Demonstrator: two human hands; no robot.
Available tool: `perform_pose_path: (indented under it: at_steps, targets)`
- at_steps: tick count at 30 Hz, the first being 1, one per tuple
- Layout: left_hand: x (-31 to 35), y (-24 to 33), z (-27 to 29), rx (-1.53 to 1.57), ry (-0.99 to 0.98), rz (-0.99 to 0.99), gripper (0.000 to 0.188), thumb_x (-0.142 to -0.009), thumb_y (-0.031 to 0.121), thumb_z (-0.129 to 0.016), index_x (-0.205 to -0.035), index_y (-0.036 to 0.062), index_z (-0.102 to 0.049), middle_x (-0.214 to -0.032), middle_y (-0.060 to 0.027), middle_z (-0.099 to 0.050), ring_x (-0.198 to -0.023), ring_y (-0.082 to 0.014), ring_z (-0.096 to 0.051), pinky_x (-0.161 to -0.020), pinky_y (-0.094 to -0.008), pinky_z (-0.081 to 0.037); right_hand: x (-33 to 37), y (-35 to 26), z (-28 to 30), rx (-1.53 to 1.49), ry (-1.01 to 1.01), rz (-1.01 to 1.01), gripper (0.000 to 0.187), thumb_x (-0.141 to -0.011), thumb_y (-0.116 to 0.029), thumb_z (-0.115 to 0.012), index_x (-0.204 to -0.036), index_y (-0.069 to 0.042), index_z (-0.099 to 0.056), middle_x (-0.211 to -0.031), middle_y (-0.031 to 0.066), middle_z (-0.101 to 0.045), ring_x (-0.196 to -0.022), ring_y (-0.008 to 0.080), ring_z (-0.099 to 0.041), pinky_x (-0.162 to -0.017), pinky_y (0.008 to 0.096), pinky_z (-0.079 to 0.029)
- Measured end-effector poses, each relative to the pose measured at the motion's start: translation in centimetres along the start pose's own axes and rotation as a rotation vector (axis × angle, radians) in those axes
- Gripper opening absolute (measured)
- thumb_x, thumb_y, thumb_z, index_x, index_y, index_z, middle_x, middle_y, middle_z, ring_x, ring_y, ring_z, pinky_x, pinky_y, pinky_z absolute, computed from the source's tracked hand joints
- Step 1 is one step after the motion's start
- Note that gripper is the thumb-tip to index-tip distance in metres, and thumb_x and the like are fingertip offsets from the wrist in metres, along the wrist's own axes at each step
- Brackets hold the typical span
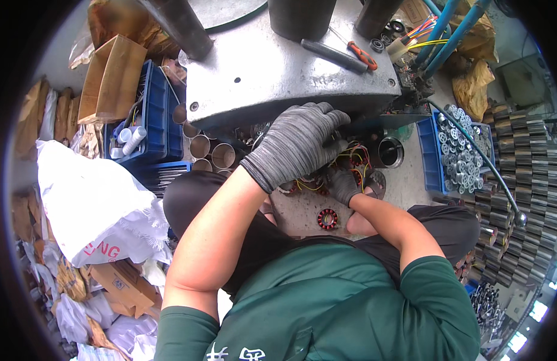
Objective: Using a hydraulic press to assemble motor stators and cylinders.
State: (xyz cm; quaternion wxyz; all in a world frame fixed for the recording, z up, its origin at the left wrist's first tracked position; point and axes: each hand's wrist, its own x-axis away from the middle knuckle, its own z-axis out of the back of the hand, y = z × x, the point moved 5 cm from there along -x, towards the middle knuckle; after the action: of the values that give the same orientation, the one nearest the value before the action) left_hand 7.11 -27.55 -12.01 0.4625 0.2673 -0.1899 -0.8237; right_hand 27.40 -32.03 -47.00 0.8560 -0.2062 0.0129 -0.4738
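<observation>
In a grey knit glove, my left hand [299,144] hovers by the front edge of the metal machine table [290,75]. Its fingers are bent with the thumb apart, and nothing shows between them. Lower and to the right, my right hand [343,185], also gloved, reaches down among wound motor stators [354,159] with yellow and red leads. Its fingertips are partly hidden, so its grip is unclear. One small stator ring [328,219] with dark red windings lies flat on the floor between my feet. Right of the stators stands a hollow metal cylinder [390,152].
An orange-handled screwdriver [362,55] and a dark rod [334,56] lie on the machine table. Metal sleeves [223,156] stand at its left. A blue crate [433,153] of silvery parts sits right, beside stacked steel cylinders [519,180]. A white sack [98,201] bulges at left.
</observation>
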Motion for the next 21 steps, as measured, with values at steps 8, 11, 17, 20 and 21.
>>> perform_pose_path:
  at_steps: [8,11,17,20,21]
  targets:
    - [0.9,-0.4,0.0,-0.03,-0.024,0.025,0.041,-0.086,0.027,-0.079,-0.123,0.0095,-0.069,-0.107,-0.014,-0.07,-0.101,-0.0356,-0.069,-0.09,-0.0464,-0.055,2.9,-8.7,1.2,0.316,-0.227,0.647,0.02,-0.079,-0.022,-0.067,-0.096,-0.013,-0.072,-0.1,0.0122,-0.071,-0.105,0.0329,-0.067,-0.092,0.0535,-0.049]
    - [0.7,-0.4,-0.6,0.004,-0.039,0.036,0.042,-0.086,0.027,-0.078,-0.124,0.0092,-0.069,-0.109,-0.0146,-0.071,-0.103,-0.0361,-0.069,-0.091,-0.0469,-0.055,4.7,-9.7,-1.2,0.246,-0.224,0.953,0.017,-0.078,-0.021,-0.066,-0.092,-0.013,-0.072,-0.094,0.0091,-0.071,-0.102,0.0297,-0.068,-0.091,0.0512,-0.052]
    - [0.5,-0.5,-1.4,-0.03,-0.1,0.05,0.045,-0.087,0.029,-0.078,-0.127,0.009,-0.069,-0.111,-0.0155,-0.071,-0.105,-0.0364,-0.068,-0.093,-0.0468,-0.055,6.1,-11.5,-5.6,0.243,-0.246,1.064,0.012,-0.08,-0.019,-0.065,-0.089,-0.013,-0.07,-0.092,0.0049,-0.071,-0.1,0.0284,-0.068,-0.093,0.0479,-0.051]
    - [0.6,-0.6,-1.3,-0.044,-0.117,0.07,0.046,-0.088,0.03,-0.077,-0.128,0.009,-0.069,-0.112,-0.0154,-0.071,-0.106,-0.0363,-0.068,-0.094,-0.0469,-0.055,6.7,-11.6,-6.5,0.327,-0.238,0.981,0.011,-0.082,-0.02,-0.064,-0.089,-0.013,-0.07,-0.098,0.0046,-0.071,-0.104,0.0279,-0.067,-0.1,0.0477,-0.049]
    - [0.7,-0.7,-1.4,-0.047,-0.126,0.076,0.046,-0.088,0.03,-0.077,-0.128,0.0091,-0.069,-0.112,-0.0153,-0.07,-0.106,-0.0364,-0.068,-0.095,-0.047,-0.054,7.3,-11.9,-6.0,0.278,-0.218,1.08,0.013,-0.083,-0.02,-0.063,-0.091,-0.013,-0.07,-0.101,0.0058,-0.071,-0.106,0.0283,-0.066,-0.102,0.0484,-0.048]
